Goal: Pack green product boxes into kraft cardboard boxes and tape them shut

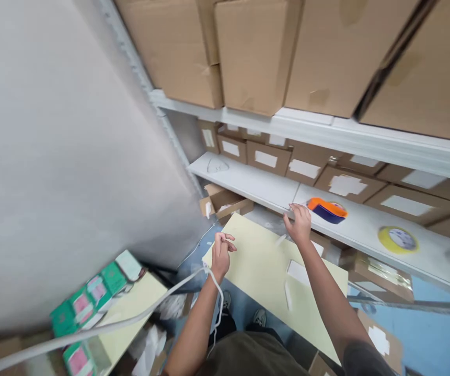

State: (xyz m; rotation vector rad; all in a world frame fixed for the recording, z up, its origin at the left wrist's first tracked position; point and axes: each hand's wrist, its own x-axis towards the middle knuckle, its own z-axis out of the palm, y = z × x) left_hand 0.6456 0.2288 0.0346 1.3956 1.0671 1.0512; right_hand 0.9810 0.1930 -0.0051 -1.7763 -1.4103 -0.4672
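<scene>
Both hands are hovering empty, with the dispenser just beside the right one

The left hand (221,254) is hanging above the left side of the counter (252,261), its fingers loosely curled; I am seeing nothing in it. The right hand (300,223) is hovering by the front edge of the shelf (248,177), fingers bent and a little spread, also holding nothing that I can see. Whether its fingertips are touching the shelf, I cannot tell.

About progress, I am judging only with caution: a white piece (298,272) is lying on the counter, and neither hand is working on it, so how much is finished and how much is remaining is not showing clearly.

The dispenser (326,210) is resting on the shelf, just right of the right hand. The white piece is lying nearer than this hand, partly behind the right forearm, and to the right of the left hand. Farther right on the shelf, a yellow tape roll (398,239) is lying.
</scene>
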